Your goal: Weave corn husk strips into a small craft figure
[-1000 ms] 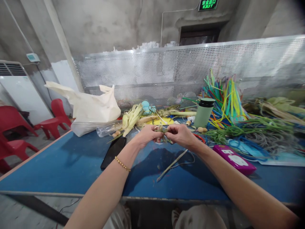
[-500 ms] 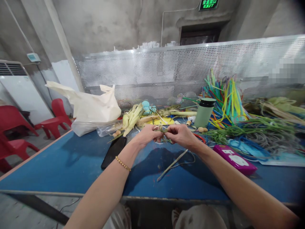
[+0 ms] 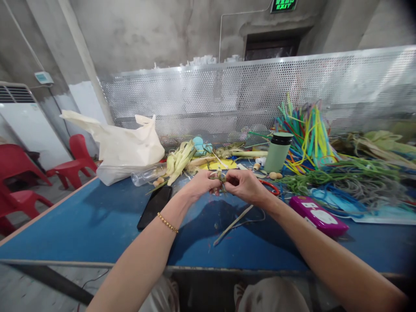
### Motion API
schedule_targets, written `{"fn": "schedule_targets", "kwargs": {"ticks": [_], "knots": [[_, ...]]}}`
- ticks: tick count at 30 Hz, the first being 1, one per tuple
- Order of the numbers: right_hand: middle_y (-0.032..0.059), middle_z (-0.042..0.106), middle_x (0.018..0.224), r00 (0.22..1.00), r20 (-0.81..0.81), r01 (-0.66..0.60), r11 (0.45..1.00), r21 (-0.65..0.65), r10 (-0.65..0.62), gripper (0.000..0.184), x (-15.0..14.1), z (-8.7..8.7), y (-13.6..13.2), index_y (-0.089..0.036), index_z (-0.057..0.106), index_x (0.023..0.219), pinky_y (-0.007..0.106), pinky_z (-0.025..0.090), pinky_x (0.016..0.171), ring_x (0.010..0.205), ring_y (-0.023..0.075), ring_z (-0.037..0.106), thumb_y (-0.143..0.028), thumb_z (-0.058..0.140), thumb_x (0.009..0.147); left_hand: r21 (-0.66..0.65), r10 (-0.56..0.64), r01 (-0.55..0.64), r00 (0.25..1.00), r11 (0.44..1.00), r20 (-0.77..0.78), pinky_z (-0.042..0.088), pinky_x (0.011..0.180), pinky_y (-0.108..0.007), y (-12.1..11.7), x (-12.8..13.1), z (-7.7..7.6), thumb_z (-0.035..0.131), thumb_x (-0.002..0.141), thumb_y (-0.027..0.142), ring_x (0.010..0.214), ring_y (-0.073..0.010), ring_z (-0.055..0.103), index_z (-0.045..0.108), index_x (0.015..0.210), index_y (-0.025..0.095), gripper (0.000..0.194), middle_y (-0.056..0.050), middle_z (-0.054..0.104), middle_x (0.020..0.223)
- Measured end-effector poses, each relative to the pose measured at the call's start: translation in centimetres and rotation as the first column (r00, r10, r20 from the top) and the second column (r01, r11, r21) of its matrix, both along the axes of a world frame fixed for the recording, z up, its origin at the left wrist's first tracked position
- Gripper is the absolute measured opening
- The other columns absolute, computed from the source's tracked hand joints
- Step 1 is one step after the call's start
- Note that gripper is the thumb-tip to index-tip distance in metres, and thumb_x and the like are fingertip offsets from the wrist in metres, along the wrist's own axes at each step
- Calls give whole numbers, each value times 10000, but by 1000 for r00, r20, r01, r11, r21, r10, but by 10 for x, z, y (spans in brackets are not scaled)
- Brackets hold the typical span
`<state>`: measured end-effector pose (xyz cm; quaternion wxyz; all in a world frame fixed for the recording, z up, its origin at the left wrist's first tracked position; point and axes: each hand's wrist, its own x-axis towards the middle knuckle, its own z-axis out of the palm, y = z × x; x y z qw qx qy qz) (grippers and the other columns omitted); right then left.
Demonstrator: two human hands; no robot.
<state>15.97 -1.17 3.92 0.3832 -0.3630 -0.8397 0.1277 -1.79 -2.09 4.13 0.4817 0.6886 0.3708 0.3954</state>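
Observation:
Both hands meet above the middle of the blue table [image 3: 107, 229]. My left hand [image 3: 204, 183] is closed on a small piece of greenish plant strip [image 3: 218, 175], which looks woven or knotted. Against its right side, my right hand [image 3: 242, 185] pinches with thumb and forefinger; the fingers cover much of the piece. Below the hands, a dry pale stalk [image 3: 232, 226] lies on the table with a thin strand beside it. The red handles of what may be scissors [image 3: 271, 187] show behind my right wrist.
A black phone [image 3: 155, 208] lies beside my left forearm, near a clear plastic bottle [image 3: 147, 174] and a white plastic bag [image 3: 128, 145]. Husks [image 3: 182, 161] lie behind the hands. To the right are a green tumbler [image 3: 278, 152], colourful strips [image 3: 308, 138] and a purple pack [image 3: 318, 216].
My right hand has shifted slightly left, its fingers curling closer against the plant strip. The left hand keeps its hold in nearly the same place.

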Motion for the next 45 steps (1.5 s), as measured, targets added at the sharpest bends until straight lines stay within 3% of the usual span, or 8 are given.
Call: {"fn": "schedule_targets", "kwargs": {"ticks": [8,11,14,16,28,38,45], "knots": [[-36,487,529,1000,-18,-6,1000,-19,6,92,-4,-1,-3,-181,520,573,229,300,502,519,88,408,-192,558,657,11,-65,66,997,998,-46,374,540,-259,1,-4,-1,521,654,88,513,-108,524,546,563,158,118,-30,586,531],[-39,492,516,994,-105,-49,984,-171,31,91,-5,-3,0,-184,518,574,225,306,469,487,87,422,-219,569,641,-7,-101,101,994,995,-38,397,555,-270,2,-5,-2,533,652,90,528,-121,553,547,578,157,101,-26,590,545],[-38,509,463,975,-220,-111,929,-353,33,92,-4,-2,2,-187,526,585,231,344,437,422,96,450,-248,568,640,-61,-121,124,991,990,54,405,566,-270,3,-6,-2,563,643,84,525,-112,547,555,612,152,75,-3,578,552],[-34,517,434,964,-264,-125,912,-392,19,109,-2,0,2,-185,536,594,233,366,432,400,97,459,-264,582,652,-111,-91,105,988,988,126,397,567,-263,3,-5,-2,599,654,101,518,-101,533,558,627,151,70,9,564,546],[-37,516,482,978,-208,-26,961,-276,-33,151,-1,3,4,-193,536,618,226,372,420,423,101,484,-309,603,689,-117,-25,54,971,992,236,383,589,-272,10,-2,-8,667,677,144,511,-89,497,595,664,135,73,6,553,540],[-26,502,510,989,-138,42,996,-83,-54,152,-3,2,2,-194,516,569,239,354,490,493,101,439,-274,570,686,-107,-7,33,972,994,235,357,571,-264,13,-2,-11,701,670,189,501,-89,493,544,626,149,168,9,552,525],[-24,525,413,978,-178,52,959,-277,-104,203,2,4,3,-185,584,597,231,368,430,390,111,485,-295,567,767,-132,14,20,968,991,250,334,554,-259,14,-5,-9,711,670,179,502,-84,487,583,626,131,143,3,555,539]]}}
